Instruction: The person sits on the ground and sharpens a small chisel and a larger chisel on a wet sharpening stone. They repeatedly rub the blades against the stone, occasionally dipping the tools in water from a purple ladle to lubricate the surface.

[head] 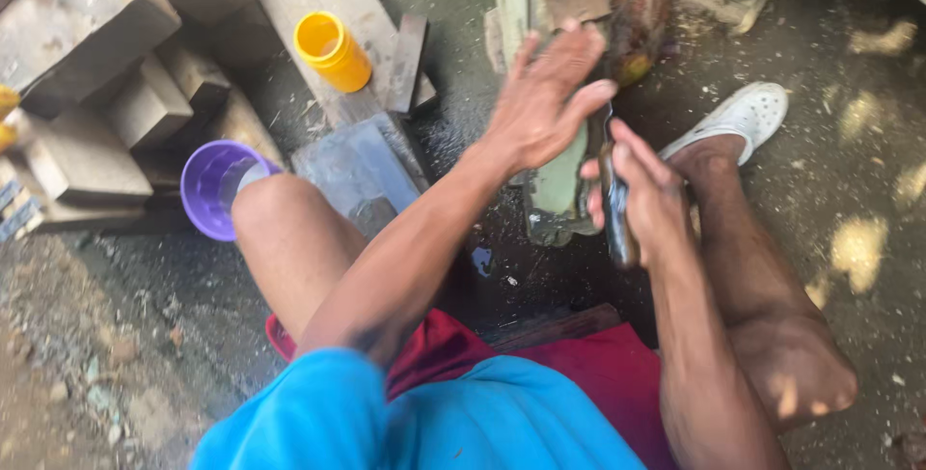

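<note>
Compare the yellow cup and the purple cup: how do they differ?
The yellow cup stands on a wooden plank, clear of the person; the purple cup sits on the ground, partly hidden behind a knee. The purple cup looks wider. Both are open-topped plastic cups, left of the hands.

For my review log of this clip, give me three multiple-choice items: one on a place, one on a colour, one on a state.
1. Where is the purple cup?
A. beside the bent knee
B. on the stone
C. in a hand

2. What colour is the container on the plank?
A. green
B. yellow
C. white

3. What is the right hand doing?
A. lying open
B. gripping a dark handle
C. holding a cup

A: it stands by the knee. B: plainly yellow. B: fingers wrap the handle, while the left hand lies spread above the greenish stone.
</note>
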